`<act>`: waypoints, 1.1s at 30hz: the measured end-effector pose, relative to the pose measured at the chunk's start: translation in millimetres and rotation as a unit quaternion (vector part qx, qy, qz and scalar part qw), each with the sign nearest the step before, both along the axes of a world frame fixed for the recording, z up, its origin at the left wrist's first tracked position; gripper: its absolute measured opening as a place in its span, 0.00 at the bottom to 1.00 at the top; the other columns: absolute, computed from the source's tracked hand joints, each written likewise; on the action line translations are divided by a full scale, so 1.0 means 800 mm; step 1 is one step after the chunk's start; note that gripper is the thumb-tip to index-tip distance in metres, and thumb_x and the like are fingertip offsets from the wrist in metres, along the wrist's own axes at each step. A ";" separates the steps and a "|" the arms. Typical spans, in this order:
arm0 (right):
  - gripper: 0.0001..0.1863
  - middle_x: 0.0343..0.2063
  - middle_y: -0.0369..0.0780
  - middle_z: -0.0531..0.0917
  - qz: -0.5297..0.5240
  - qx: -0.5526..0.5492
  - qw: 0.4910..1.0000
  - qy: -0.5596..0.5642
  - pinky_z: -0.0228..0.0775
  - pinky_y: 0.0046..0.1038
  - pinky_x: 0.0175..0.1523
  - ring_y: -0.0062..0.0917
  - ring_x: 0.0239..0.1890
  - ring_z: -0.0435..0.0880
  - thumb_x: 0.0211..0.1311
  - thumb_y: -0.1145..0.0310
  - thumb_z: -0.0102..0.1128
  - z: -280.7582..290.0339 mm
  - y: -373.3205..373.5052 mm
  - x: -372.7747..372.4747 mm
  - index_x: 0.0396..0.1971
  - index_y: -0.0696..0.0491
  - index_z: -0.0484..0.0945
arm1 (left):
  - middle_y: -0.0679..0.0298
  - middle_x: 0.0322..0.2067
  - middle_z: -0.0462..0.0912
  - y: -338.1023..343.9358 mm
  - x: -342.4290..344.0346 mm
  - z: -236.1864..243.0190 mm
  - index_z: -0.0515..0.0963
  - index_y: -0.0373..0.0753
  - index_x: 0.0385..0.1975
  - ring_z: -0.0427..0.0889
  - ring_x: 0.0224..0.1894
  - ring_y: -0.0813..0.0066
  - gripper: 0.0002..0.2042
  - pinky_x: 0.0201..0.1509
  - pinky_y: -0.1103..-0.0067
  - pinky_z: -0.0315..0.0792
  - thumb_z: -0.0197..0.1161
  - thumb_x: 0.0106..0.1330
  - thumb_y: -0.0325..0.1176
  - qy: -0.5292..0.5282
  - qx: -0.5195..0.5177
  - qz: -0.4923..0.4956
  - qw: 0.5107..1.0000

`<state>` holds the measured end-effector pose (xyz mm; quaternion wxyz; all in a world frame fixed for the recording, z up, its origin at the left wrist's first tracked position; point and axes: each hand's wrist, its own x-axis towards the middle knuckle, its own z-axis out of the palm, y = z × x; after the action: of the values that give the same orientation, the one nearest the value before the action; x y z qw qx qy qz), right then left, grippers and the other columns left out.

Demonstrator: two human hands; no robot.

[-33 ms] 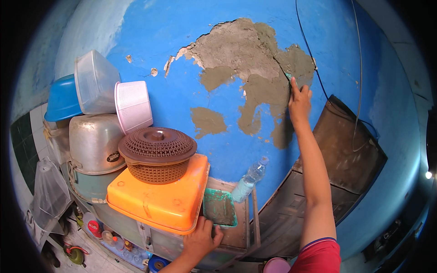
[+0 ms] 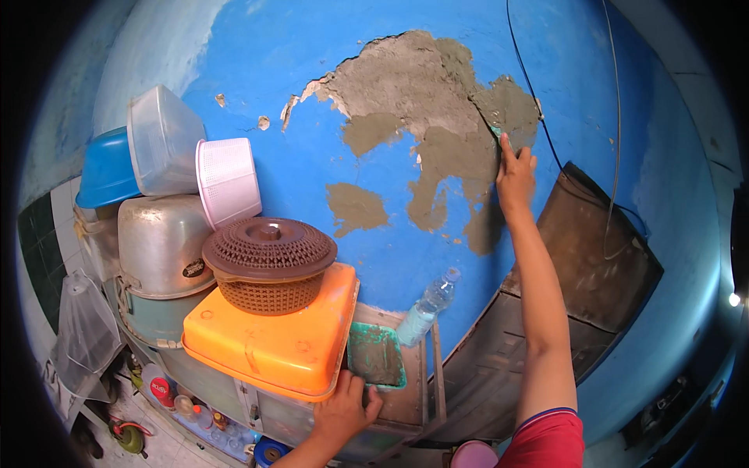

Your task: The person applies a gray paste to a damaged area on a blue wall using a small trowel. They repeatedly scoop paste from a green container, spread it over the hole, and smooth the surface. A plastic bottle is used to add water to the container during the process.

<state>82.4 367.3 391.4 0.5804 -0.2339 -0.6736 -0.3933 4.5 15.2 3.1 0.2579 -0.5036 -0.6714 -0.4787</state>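
My right hand (image 2: 515,175) is raised against the blue wall (image 2: 296,70). It presses a small flat tool with a green edge (image 2: 495,129) onto the grey patch of wet mortar (image 2: 437,101), where the paint has come off. Smaller mortar smears (image 2: 356,207) lie lower on the wall. My left hand (image 2: 343,409) grips the near rim of a green tray (image 2: 353,355) with mortar in it. The tray rests on a ledge beside an orange tub.
At the left, an orange tub (image 2: 273,343) carries a brown lidded basket (image 2: 269,261). Behind it are a metal pot (image 2: 160,242), a pink basket (image 2: 228,181), a clear tub (image 2: 160,140) and a blue basin (image 2: 105,168). A plastic bottle (image 2: 431,306) leans by the tray. A dark board (image 2: 593,257) and black cables (image 2: 546,132) are at the right.
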 end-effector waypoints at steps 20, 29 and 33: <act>0.25 0.37 0.43 0.73 -0.005 0.019 1.000 -0.019 0.73 0.40 0.45 0.40 0.42 0.75 0.68 0.74 0.62 -0.021 -0.021 0.039 0.64 0.40 0.80 | 0.59 0.31 0.72 -0.001 -0.001 0.002 0.74 0.40 0.28 0.80 0.29 0.56 0.12 0.29 0.63 0.75 0.68 0.59 0.40 0.000 0.001 -0.016 1.000; 0.23 0.39 0.43 0.75 0.029 0.064 0.998 -0.001 0.76 0.40 0.45 0.42 0.45 0.77 0.67 0.71 0.62 0.042 -0.071 -0.036 0.62 0.40 0.81 | 0.60 0.31 0.72 0.002 0.002 0.001 0.74 0.41 0.28 0.80 0.27 0.56 0.11 0.27 0.63 0.75 0.68 0.59 0.40 -0.003 -0.006 -0.007 1.000; 0.23 0.42 0.44 0.75 0.013 0.040 0.999 -0.007 0.78 0.42 0.46 0.43 0.46 0.77 0.68 0.71 0.61 0.063 -0.068 -0.062 0.61 0.39 0.81 | 0.59 0.31 0.72 0.002 -0.003 0.002 0.74 0.41 0.27 0.80 0.27 0.56 0.11 0.27 0.63 0.75 0.67 0.59 0.39 0.008 0.001 -0.011 1.000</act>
<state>32.8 312.7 441.8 0.5898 -0.1986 -0.6644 -0.4138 2.5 16.6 4.8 0.2579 -0.5146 -0.6634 -0.4780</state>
